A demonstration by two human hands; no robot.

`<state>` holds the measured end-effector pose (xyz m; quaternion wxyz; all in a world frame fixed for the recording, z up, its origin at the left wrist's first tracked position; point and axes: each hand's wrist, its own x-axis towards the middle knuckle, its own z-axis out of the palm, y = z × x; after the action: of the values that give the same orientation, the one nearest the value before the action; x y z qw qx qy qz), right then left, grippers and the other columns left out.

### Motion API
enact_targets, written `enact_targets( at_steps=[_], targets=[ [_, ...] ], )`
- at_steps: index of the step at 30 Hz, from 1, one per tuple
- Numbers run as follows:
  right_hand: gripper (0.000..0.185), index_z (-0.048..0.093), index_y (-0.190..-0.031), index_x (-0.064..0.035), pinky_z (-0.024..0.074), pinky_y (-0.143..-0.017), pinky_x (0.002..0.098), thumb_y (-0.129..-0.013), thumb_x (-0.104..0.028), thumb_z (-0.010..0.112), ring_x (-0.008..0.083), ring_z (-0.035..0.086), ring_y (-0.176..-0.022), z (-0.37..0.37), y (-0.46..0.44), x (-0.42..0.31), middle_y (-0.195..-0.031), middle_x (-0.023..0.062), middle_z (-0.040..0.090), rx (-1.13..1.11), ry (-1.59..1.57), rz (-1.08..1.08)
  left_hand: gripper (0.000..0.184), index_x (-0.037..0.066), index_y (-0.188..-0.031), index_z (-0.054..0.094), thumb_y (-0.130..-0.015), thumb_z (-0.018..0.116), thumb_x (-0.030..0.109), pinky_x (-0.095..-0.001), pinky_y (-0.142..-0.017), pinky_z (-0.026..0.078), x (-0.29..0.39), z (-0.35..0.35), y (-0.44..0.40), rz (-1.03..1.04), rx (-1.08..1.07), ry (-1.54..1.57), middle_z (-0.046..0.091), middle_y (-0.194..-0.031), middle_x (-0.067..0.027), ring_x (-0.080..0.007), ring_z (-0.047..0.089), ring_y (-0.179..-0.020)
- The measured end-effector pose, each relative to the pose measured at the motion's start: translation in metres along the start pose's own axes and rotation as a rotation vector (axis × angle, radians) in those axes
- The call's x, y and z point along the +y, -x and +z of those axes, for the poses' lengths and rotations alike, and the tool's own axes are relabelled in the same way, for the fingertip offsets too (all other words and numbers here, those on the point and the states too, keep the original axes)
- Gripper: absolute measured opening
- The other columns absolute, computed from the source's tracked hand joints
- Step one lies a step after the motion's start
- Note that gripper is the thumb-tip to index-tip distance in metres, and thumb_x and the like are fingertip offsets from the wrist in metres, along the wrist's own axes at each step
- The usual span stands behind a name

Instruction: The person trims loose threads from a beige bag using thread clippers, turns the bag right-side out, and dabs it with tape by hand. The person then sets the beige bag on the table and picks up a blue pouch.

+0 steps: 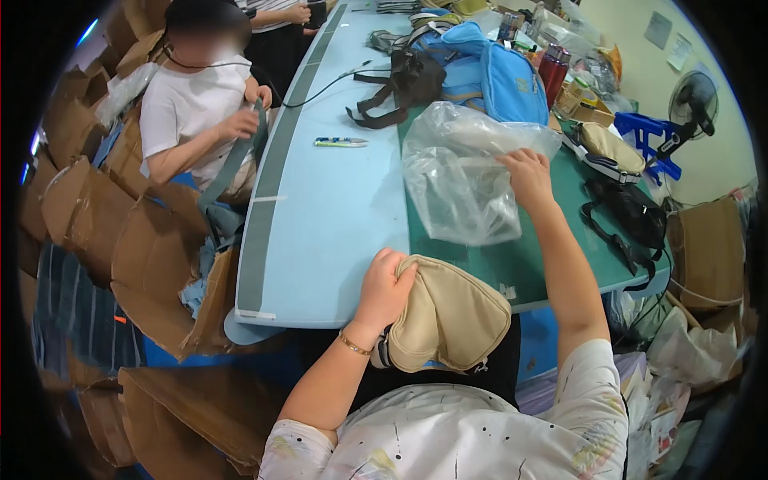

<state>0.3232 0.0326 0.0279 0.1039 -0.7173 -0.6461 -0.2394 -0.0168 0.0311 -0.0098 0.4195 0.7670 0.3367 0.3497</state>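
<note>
In the head view my left hand [384,286] grips the edge of a beige zippered bag [460,312], thumb on its near face. The bag hangs at the table's front edge, over my lap. My right hand [528,178] reaches forward to a clear plastic bag [464,188] on the green part of the table. Its fingers are closed on the plastic, which is crumpled and spread out. Past the plastic bag stands a light blue backpack [512,80], with a black strapped bag [414,80] to its left.
A small cutter knife [340,142] lies on the light blue tabletop [320,216]. To the right are another beige bag [610,148], a black waist bag [628,220], a red bottle [554,70] and a fan [693,102]. A co-worker [200,104] handles a grey strap beside cardboard boxes [160,248].
</note>
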Motion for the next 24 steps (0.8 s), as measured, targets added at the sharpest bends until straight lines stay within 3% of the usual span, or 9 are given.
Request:
enact_targets(
  at_steps=[1, 3, 7, 12, 16, 18, 21, 22, 24],
  targets=[
    [0.032, 0.066, -0.105, -0.0166, 0.0416, -0.086, 0.0436, -0.073, -0.012, 0.062, 0.0250, 0.052, -0.106, -0.018, -0.003, -0.010, -0.105, 0.0038, 0.060, 0.005, 0.007, 0.011, 0.016, -0.001, -0.083, 0.056, -0.084, 0.058, 0.015, -0.0377, -0.068, 0.043, 0.000, 0.000, 0.001, -0.012, -0.003, 0.003, 0.051, -0.081, -0.0141, -0.0328, 0.052, -0.078],
    [0.044, 0.061, -0.114, -0.0173, 0.0406, -0.090, 0.0416, -0.071, -0.013, 0.069, 0.0285, 0.052, -0.106, -0.065, -0.002, -0.039, -0.108, 0.0094, 0.057, 0.026, -0.364, 0.028, 0.015, -0.001, -0.083, 0.057, -0.084, 0.058, 0.014, -0.0371, -0.069, 0.043, 0.001, 0.001, 0.002, 0.000, 0.011, 0.011, 0.051, -0.081, -0.0140, -0.0326, 0.052, -0.078],
    [0.064, 0.050, -0.128, -0.0223, 0.0438, -0.087, 0.0399, -0.068, -0.018, 0.072, 0.0296, 0.053, -0.104, -0.084, 0.030, -0.077, -0.117, 0.0117, 0.049, -0.375, -0.501, -0.215, 0.012, -0.001, -0.084, 0.057, -0.083, 0.060, 0.011, -0.0354, -0.069, 0.043, -0.003, 0.002, 0.002, 0.020, 0.025, 0.006, 0.051, -0.081, -0.0132, -0.0306, 0.052, -0.077],
    [0.045, 0.061, -0.116, -0.0240, 0.0497, -0.075, 0.0394, -0.073, -0.012, 0.062, 0.0312, 0.059, -0.092, -0.037, 0.020, -0.087, -0.099, 0.0124, 0.054, -0.612, -0.477, -0.107, 0.011, -0.001, -0.083, 0.056, -0.082, 0.060, 0.009, -0.0344, -0.071, 0.042, 0.000, 0.000, 0.002, 0.021, -0.012, 0.021, 0.051, -0.080, -0.0123, -0.0279, 0.051, -0.077],
    [0.028, 0.067, -0.097, -0.0204, 0.0489, -0.070, 0.0382, -0.075, -0.007, 0.057, 0.0285, 0.058, -0.086, -0.004, -0.008, -0.084, -0.088, 0.0099, 0.054, -0.224, -0.377, -0.013, 0.012, -0.002, -0.082, 0.055, -0.083, 0.059, 0.009, -0.0329, -0.071, 0.041, 0.002, -0.001, 0.001, -0.002, -0.012, 0.000, 0.050, -0.080, -0.0118, -0.0267, 0.050, -0.076],
    [0.017, 0.065, -0.083, -0.0142, 0.0488, -0.071, 0.0371, -0.073, -0.005, 0.055, 0.0277, 0.057, -0.085, -0.001, -0.032, -0.068, -0.088, 0.0097, 0.053, 0.218, -0.310, 0.058, 0.012, -0.002, -0.082, 0.055, -0.083, 0.059, 0.009, -0.0326, -0.071, 0.041, 0.004, -0.002, 0.001, 0.003, -0.017, -0.012, 0.049, -0.079, -0.0116, -0.0264, 0.050, -0.076],
    [0.010, 0.061, -0.076, -0.0084, 0.0484, -0.073, 0.0365, -0.071, -0.003, 0.054, 0.0268, 0.056, -0.086, 0.027, -0.045, -0.035, -0.085, 0.0086, 0.052, 0.187, -0.152, 0.015, 0.013, -0.002, -0.081, 0.055, -0.084, 0.059, 0.010, -0.0326, -0.070, 0.041, 0.002, 0.001, 0.003, 0.002, -0.010, 0.007, 0.049, -0.078, -0.0113, -0.0261, 0.050, -0.075],
    [0.018, 0.063, -0.090, -0.0069, 0.0484, -0.082, 0.0385, -0.075, -0.015, 0.059, 0.0285, 0.054, -0.101, 0.032, -0.046, -0.026, -0.099, 0.0125, 0.055, -0.034, -0.209, 0.052, 0.014, -0.002, -0.080, 0.055, -0.084, 0.059, 0.010, -0.0329, -0.069, 0.041, 0.001, 0.000, 0.003, 0.004, -0.002, 0.031, 0.048, -0.078, -0.0112, -0.0259, 0.050, -0.074],
    [0.031, 0.061, -0.101, -0.0055, 0.0453, -0.088, 0.0387, -0.075, -0.022, 0.061, 0.0299, 0.052, -0.106, 0.040, -0.039, -0.022, -0.107, 0.0144, 0.055, -0.011, -0.316, 0.051, 0.014, -0.002, -0.080, 0.055, -0.084, 0.059, 0.011, -0.0331, -0.068, 0.041, 0.004, -0.001, 0.003, 0.002, 0.002, 0.031, 0.048, -0.077, -0.0111, -0.0258, 0.050, -0.073]
  ],
)
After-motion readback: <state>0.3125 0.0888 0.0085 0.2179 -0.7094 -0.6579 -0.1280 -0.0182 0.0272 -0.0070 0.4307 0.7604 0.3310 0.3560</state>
